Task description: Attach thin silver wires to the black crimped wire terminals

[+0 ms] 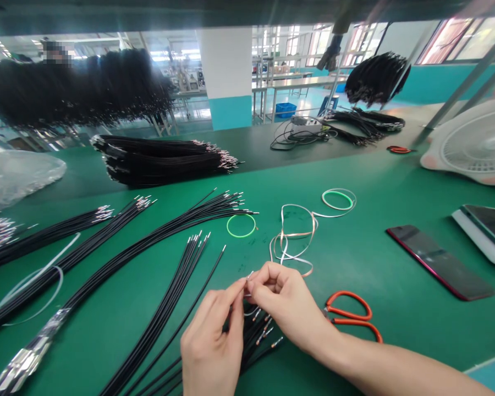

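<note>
While fingertips meet, left hand (212, 344) and right hand (286, 302) pinching thin tie (248, 276), above black wires (253, 335)

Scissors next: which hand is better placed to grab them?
Right. The scissors lie just beside the right hand, on its outer side. The left hand sits farther off, with the right hand between. Both pinch a small piece together, so one must let go.

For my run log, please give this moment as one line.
left hand: pinching white tie | right hand: pinching same tie | below: black wire bundle | beside right hand: orange scissors
</note>
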The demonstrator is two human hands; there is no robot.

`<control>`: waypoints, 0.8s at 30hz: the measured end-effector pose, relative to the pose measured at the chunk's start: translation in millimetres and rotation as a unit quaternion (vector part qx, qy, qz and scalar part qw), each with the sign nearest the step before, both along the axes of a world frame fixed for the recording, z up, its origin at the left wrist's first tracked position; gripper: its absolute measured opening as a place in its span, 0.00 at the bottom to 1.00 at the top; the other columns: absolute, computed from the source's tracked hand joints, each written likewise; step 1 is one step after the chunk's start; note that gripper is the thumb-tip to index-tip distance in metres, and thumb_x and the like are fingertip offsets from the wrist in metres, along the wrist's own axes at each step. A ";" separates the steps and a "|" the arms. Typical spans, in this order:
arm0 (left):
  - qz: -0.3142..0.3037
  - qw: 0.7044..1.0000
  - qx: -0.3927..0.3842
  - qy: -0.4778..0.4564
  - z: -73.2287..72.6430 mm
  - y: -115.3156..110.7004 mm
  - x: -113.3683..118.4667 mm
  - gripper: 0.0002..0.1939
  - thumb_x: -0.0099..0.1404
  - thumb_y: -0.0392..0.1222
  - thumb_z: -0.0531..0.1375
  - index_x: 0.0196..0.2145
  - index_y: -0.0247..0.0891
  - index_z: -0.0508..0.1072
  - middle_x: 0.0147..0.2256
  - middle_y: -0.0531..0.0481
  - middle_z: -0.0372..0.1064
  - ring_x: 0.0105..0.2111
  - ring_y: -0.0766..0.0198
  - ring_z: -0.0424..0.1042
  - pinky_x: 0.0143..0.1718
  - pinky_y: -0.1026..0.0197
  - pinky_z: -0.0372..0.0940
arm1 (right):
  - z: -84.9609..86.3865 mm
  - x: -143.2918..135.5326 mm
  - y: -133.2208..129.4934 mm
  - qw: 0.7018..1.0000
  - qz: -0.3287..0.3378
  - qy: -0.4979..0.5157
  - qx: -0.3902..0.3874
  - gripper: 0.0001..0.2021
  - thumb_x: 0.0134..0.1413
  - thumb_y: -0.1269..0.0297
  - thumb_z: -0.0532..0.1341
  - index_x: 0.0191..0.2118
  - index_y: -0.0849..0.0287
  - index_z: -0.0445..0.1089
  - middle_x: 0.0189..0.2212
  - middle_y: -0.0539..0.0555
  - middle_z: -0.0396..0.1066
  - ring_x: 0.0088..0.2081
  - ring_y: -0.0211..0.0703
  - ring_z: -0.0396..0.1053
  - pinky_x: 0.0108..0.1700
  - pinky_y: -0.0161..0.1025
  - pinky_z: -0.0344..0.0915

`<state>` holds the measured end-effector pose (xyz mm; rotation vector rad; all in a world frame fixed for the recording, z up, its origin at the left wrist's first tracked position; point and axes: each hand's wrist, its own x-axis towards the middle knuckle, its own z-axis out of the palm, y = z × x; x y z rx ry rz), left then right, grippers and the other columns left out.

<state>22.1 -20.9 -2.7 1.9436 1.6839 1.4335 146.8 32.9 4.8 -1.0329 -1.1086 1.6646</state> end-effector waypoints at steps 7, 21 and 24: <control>-0.007 1.000 -0.001 -0.002 -0.6 1.4 -0.5 0.15 0.65 0.30 0.58 0.48 0.41 0.74 0.36 0.52 0.72 0.37 0.69 0.74 0.44 0.69 0.66 | 1.5 0.3 -0.3 1.000 0.001 0.003 -0.011 0.10 0.45 0.63 0.65 0.24 0.60 0.63 0.25 0.48 0.68 0.29 0.37 0.68 0.38 0.40 0.68; -0.010 1.000 0.003 -0.011 -3.3 -0.9 -1.0 0.15 0.65 0.31 0.58 0.48 0.41 0.75 0.33 0.52 0.71 0.34 0.68 0.74 0.40 0.68 0.68 | 1.7 1.3 -0.4 1.000 0.001 0.012 -0.016 0.10 0.43 0.64 0.66 0.23 0.60 0.64 0.26 0.49 0.71 0.29 0.37 0.69 0.36 0.37 0.68; -0.004 0.999 -0.028 -0.028 -2.2 -2.2 -0.5 0.14 0.66 0.33 0.57 0.48 0.41 0.75 0.32 0.51 0.70 0.33 0.67 0.74 0.40 0.66 0.69 | 2.5 1.8 0.4 1.000 0.000 0.013 -0.020 0.11 0.43 0.63 0.67 0.24 0.60 0.64 0.25 0.50 0.72 0.29 0.37 0.70 0.36 0.37 0.69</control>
